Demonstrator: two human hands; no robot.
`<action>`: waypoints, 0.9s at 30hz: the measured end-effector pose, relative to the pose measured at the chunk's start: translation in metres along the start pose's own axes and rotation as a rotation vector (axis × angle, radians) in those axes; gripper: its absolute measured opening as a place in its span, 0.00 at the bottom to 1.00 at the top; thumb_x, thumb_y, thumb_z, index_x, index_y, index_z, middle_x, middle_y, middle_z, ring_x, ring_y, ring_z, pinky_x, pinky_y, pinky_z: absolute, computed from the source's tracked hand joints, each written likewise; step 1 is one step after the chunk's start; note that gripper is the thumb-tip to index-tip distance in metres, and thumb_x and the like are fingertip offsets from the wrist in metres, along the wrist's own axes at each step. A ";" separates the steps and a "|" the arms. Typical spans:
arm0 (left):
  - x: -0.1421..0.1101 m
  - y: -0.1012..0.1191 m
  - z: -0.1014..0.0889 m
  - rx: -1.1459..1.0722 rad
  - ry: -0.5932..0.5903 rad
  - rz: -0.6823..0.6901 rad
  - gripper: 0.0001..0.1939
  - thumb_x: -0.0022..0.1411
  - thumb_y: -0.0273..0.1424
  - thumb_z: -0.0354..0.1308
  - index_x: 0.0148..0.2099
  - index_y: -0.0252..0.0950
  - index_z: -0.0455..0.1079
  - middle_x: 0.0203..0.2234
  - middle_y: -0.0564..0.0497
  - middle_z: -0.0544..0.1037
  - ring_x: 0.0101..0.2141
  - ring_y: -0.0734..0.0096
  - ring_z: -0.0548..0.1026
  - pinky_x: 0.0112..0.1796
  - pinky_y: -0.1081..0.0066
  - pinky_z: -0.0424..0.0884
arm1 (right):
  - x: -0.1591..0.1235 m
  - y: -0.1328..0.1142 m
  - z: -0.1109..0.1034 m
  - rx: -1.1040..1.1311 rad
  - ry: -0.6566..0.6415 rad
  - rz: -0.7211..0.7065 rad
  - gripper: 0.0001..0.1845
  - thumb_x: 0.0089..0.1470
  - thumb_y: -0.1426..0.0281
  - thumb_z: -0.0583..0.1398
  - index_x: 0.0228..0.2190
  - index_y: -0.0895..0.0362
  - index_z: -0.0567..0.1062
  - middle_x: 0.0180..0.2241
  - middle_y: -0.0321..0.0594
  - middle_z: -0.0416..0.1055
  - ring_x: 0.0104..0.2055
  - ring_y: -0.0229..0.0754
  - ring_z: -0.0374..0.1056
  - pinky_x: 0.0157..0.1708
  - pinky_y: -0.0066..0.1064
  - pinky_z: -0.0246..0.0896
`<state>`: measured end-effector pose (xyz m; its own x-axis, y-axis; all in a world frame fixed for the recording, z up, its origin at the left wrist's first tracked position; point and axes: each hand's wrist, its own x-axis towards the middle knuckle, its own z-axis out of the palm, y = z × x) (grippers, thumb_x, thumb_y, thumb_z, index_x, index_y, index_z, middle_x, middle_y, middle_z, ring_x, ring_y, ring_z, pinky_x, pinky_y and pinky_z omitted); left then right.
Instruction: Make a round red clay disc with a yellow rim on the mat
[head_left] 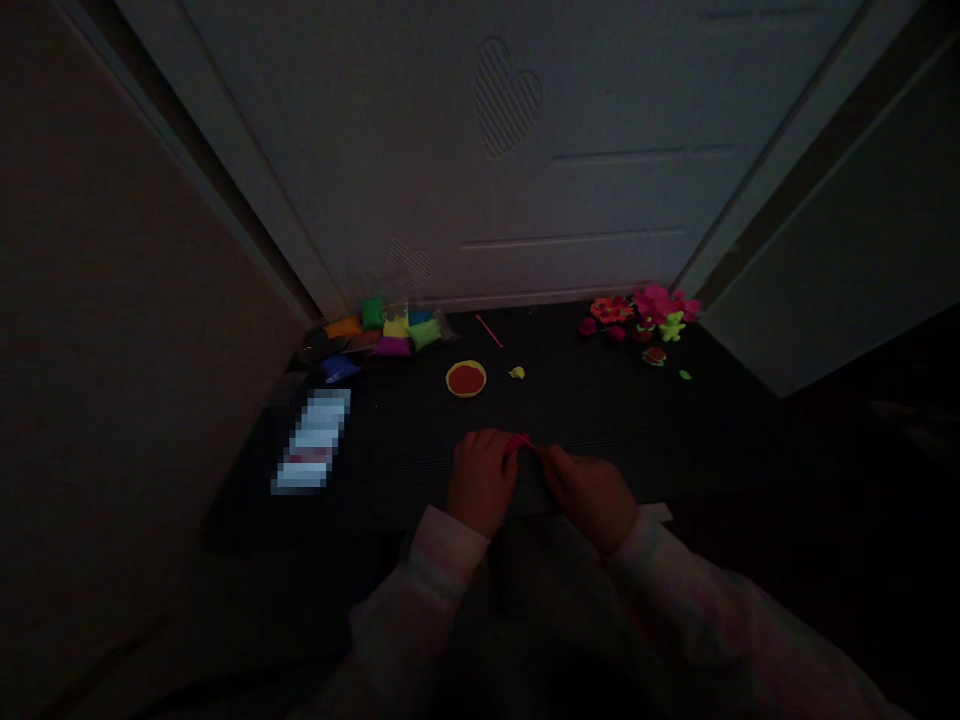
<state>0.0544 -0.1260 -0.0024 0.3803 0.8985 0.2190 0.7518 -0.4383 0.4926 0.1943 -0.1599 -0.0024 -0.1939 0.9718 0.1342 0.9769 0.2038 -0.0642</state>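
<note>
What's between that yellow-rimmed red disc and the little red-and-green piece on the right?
In the head view, a small yellow lump lies between them, nearer the red disc.

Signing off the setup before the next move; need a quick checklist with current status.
1. Pink piece held: ok, at the fingertips of the left hand.
2. Right hand grip: cannot tell; a thin strip or tool shows by its fingertips, too dark to identify.
3. Red disc with yellow rim apart from both hands: ok, lies beyond them on the dark table.
4. Yellow lump apart from the disc: ok, to its right.
5. Pink stick in hand: not ok, lies beyond the disc.
6. Lighting: not ok, dim.
</note>
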 end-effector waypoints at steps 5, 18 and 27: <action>-0.001 -0.001 0.002 0.039 0.020 -0.004 0.08 0.58 0.28 0.48 0.39 0.36 0.66 0.34 0.49 0.71 0.36 0.64 0.65 0.37 0.65 0.61 | 0.006 -0.003 0.000 0.000 0.006 0.012 0.12 0.55 0.70 0.46 0.32 0.56 0.68 0.23 0.38 0.73 0.20 0.36 0.67 0.17 0.28 0.39; -0.006 -0.012 -0.002 -0.133 0.165 -0.080 0.07 0.53 0.25 0.51 0.36 0.35 0.66 0.31 0.49 0.71 0.34 0.68 0.68 0.37 0.66 0.66 | -0.003 0.000 0.008 0.113 0.113 0.016 0.11 0.54 0.69 0.49 0.35 0.54 0.69 0.27 0.36 0.74 0.24 0.36 0.68 0.22 0.26 0.51; -0.007 -0.038 -0.021 -0.106 0.147 -0.123 0.08 0.54 0.25 0.52 0.37 0.34 0.67 0.33 0.49 0.72 0.36 0.67 0.69 0.39 0.65 0.66 | 0.015 0.053 0.006 0.102 0.229 0.189 0.14 0.54 0.71 0.47 0.37 0.60 0.69 0.32 0.46 0.72 0.33 0.43 0.67 0.30 0.32 0.58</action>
<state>0.0124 -0.1154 -0.0050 0.2007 0.9422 0.2681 0.7242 -0.3270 0.6071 0.2428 -0.1341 -0.0098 0.0270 0.9441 0.3287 0.9775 0.0438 -0.2064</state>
